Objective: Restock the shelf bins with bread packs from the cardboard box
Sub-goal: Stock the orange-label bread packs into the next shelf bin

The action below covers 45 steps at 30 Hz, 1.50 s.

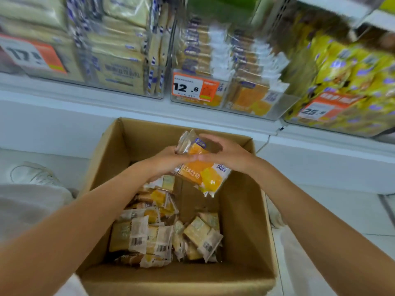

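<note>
An open cardboard box point(241, 221) stands on the floor below the shelf, with several bread packs point(158, 236) loose on its bottom. Above the box's far half, my left hand point(168, 161) and my right hand point(226, 152) together hold a small stack of orange-and-white bread packs point(201, 174). The left hand grips the stack from the left, the right hand covers it from the top right, and their fingertips meet over it. A clear shelf bin point(263, 112) with matching orange packs and a 12.8 price tag sits straight above.
More clear bins line the white shelf point(128, 103): pale bread packs at left with a 17 tag point(32, 54), yellow packs at right with a 25 tag point(318, 111). A white shoe point(34, 174) rests on the floor left of the box.
</note>
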Available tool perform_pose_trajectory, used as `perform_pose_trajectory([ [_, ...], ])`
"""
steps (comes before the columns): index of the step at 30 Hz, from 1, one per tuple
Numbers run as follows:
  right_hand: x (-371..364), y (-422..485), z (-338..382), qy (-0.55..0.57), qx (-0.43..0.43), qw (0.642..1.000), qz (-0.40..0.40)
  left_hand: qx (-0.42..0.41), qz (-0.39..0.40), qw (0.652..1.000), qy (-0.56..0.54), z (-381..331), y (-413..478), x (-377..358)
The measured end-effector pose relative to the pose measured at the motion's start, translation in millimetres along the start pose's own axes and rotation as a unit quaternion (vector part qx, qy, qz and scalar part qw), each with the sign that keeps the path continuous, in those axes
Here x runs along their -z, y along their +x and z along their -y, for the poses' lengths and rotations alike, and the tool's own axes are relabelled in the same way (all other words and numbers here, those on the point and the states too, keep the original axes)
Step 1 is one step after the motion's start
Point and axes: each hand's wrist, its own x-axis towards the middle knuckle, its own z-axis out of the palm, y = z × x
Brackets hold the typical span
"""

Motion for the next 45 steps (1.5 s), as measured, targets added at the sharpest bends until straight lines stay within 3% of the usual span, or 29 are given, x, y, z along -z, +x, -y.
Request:
perform_pose_trajectory([
  [4,41,-26,32,-0.117,-0.013,0.992,-0.032,-0.072,0.068,0.995,0.007,-59,3,-1],
  [9,100,-65,70,-0.153,0.021,0.972,-0.175,-0.235,-0.001,0.965,0.119,-151,11,2],
  [11,126,-78,74,-0.225,0.009,0.933,-0.282,-0.280,-0.024,0.948,0.150,-178,22,13],
  [14,160,-84,69,-0.255,0.012,0.864,-0.435,-0.331,-0.127,0.903,0.242,-200,54,29],
  [17,178,-65,62,-0.276,0.030,0.821,-0.500,-0.350,-0.142,0.844,0.381,-221,87,23],
  [19,183,-43,54,-0.288,0.023,0.817,-0.499,-0.319,-0.090,0.795,0.508,-230,108,15],
  [21,189,-19,43,-0.303,-0.016,0.823,-0.480,-0.277,-0.054,0.770,0.572,-231,125,15],
  [26,207,20,35,-0.316,-0.201,0.822,-0.428,-0.275,-0.061,0.773,0.569,-221,133,20],
  [30,223,41,39,-0.317,-0.288,0.820,-0.380,-0.296,-0.078,0.776,0.551,-216,133,20],
  [32,223,50,36,-0.331,-0.274,0.815,-0.389,-0.300,-0.083,0.776,0.549,-215,133,20],
  [35,213,55,27,-0.338,-0.186,0.811,-0.440,-0.305,-0.086,0.773,0.550,-214,133,20],
  [39,211,48,22,-0.370,-0.117,0.815,-0.430,-0.309,-0.088,0.773,0.547,-214,135,21],
  [45,229,50,47,-0.352,-0.239,0.844,-0.327,-0.308,-0.088,0.774,0.545,-214,137,21],
])
